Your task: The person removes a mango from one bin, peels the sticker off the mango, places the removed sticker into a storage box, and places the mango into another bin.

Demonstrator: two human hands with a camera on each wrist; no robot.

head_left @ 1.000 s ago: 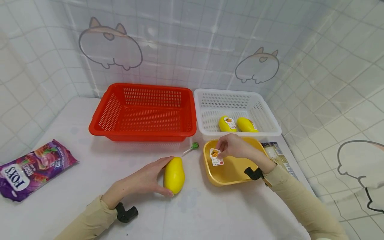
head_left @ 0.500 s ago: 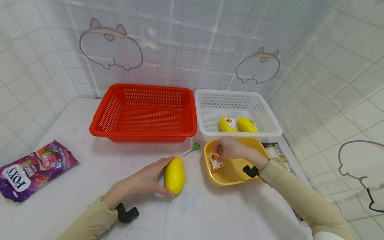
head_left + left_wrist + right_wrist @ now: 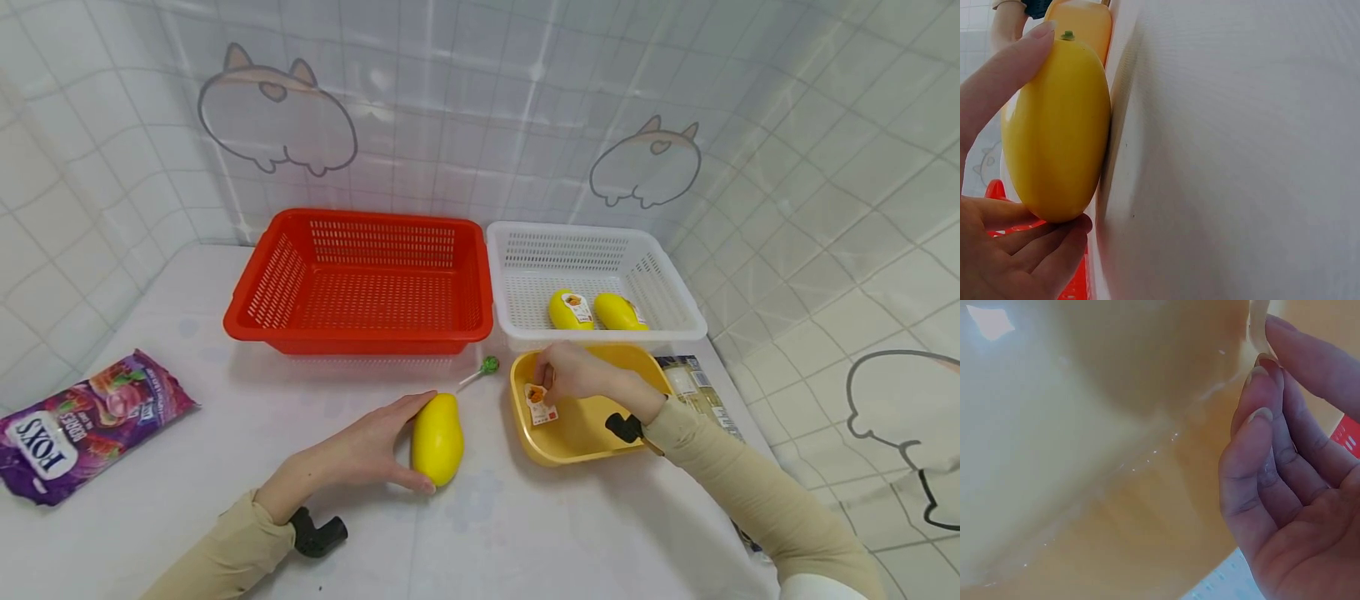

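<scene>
While the left hand (image 3: 363,442) grips the yellow fruit (image 3: 438,437) on the white, faintly spotted table (image 3: 480,542), the right hand (image 3: 576,371) pinches a paper tag (image 3: 540,410) inside the yellow tub (image 3: 592,429). A soft, steady hold should stop the fruit rolling, and a light pinch should keep the tag flat. Pale walls (image 3: 465,75) have square lines and animal drawings (image 3: 277,125).
</scene>
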